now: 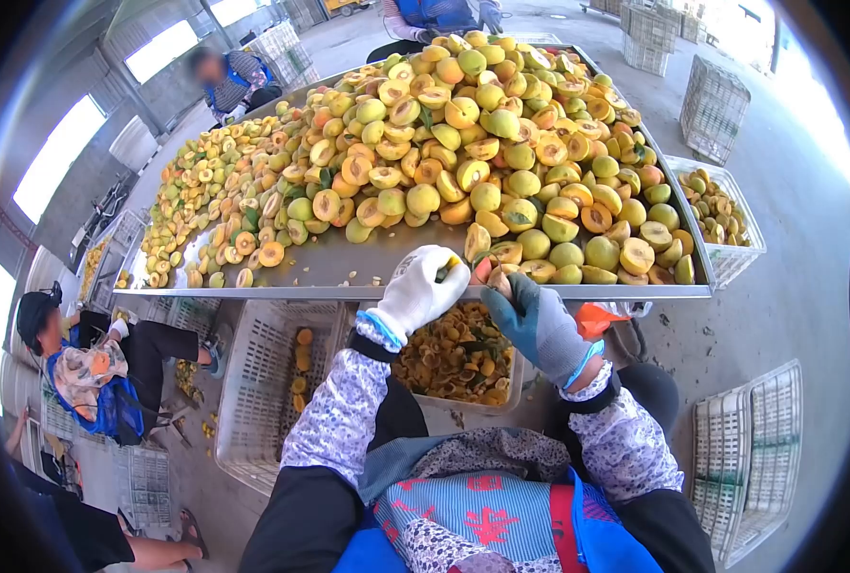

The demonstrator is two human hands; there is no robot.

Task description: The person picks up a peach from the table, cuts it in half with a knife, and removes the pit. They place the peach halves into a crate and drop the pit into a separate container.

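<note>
A big heap of yellow-green stone fruit (425,181), peaches or apricots, many cut in half, lies on a metal table (349,267). My left hand (420,291), in a white glove, is closed in front of the table's near edge. Something small and dark shows between its fingers, too hidden to name. My right hand (537,327), in a grey-blue glove, pinches a fruit half (498,282) beside the left hand. Reddish fruit pieces sit close to its fingertips. Below both hands, a crate (506,396) holds fruit pieces and some dark leaves.
A pale plastic crate (244,420) with a few fruit pieces stands at lower left. Another crate (745,244) of fruit is at the table's right; stacked crates (745,458) lie at lower right. Co-workers sit at the left (100,372) and across the table (435,14).
</note>
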